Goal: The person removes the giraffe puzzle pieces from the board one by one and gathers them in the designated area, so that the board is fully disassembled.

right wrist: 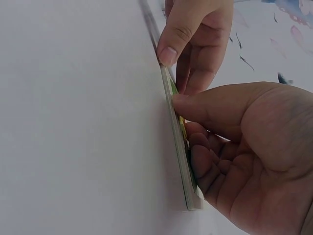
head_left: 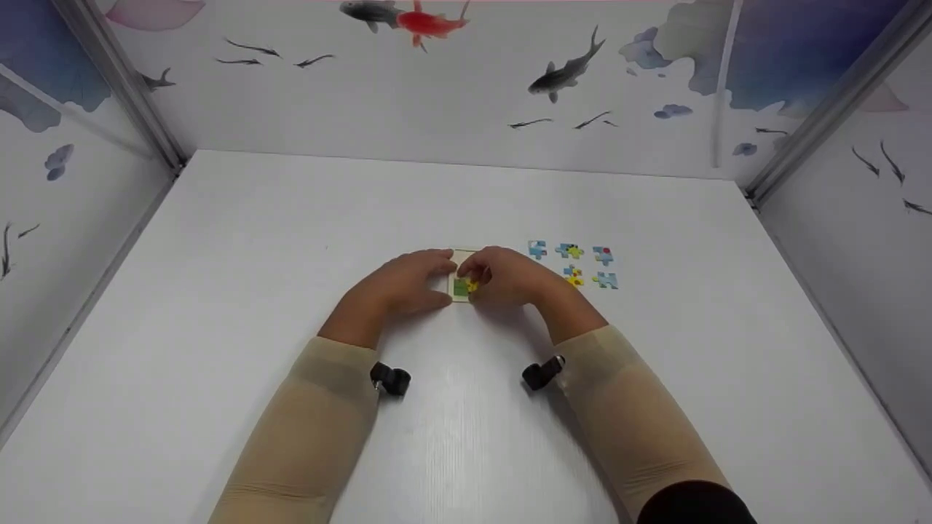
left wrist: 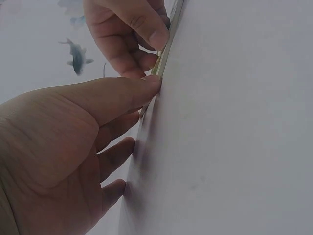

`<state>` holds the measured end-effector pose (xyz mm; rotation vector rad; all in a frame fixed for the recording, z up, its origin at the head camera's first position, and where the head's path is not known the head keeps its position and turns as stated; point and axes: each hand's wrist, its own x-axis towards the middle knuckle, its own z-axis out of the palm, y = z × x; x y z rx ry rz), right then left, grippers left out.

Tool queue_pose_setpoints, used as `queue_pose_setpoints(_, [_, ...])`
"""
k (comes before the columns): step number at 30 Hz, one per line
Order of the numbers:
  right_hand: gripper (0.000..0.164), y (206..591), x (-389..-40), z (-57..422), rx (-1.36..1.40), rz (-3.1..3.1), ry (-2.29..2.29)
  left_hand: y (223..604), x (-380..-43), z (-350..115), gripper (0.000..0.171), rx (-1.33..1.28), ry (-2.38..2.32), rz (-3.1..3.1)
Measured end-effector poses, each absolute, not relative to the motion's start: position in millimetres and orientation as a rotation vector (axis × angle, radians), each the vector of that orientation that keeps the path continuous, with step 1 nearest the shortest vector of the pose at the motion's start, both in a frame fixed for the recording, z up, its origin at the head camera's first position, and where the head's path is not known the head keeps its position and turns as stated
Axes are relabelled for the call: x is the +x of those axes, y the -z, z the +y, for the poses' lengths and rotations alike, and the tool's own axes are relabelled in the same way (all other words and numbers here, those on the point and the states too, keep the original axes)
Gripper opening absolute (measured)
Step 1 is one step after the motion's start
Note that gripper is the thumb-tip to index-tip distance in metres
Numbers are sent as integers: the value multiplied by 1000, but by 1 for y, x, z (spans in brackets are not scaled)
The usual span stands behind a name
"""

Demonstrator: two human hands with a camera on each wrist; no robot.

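Observation:
A small shallow puzzle board (head_left: 460,256) with a pale border lies flat on the white table, a green piece (head_left: 461,288) in its lower left part. My left hand (head_left: 411,282) holds the board at its left side, thumb by the near corner and index finger by the far one. Over the board's right part, my right hand (head_left: 510,276) pinches a yellow jigsaw piece (head_left: 472,286) down against it, its fingers hiding much of the board. From the right wrist view, yellow (right wrist: 183,128) shows between thumb and curled fingers, just above the board's edge (right wrist: 180,156).
Several loose jigsaw pieces, among them a blue one (head_left: 537,249) and a blue and yellow one (head_left: 574,276), lie in two rows right of my right hand. White panels (head_left: 451,109) with painted fish enclose the table (head_left: 255,218) at the back and sides.

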<state>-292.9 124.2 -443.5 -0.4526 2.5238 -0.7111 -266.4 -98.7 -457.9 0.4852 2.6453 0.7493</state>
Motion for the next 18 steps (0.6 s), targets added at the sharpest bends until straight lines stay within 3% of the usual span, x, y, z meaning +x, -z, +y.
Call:
queue_pose_setpoints(6, [33,443,-292,123,-419,2516,738,457,-267,-98,63,498,-747,2642])
queue_pose_setpoints(13, [46,443,-291,121,-399,2519,720,456,-267,-98,63,482,-756,2634])
queue_pose_setpoints(18, [46,442,-290,121,-377,2520,727,456,-267,-98,61,499,-750,2636])
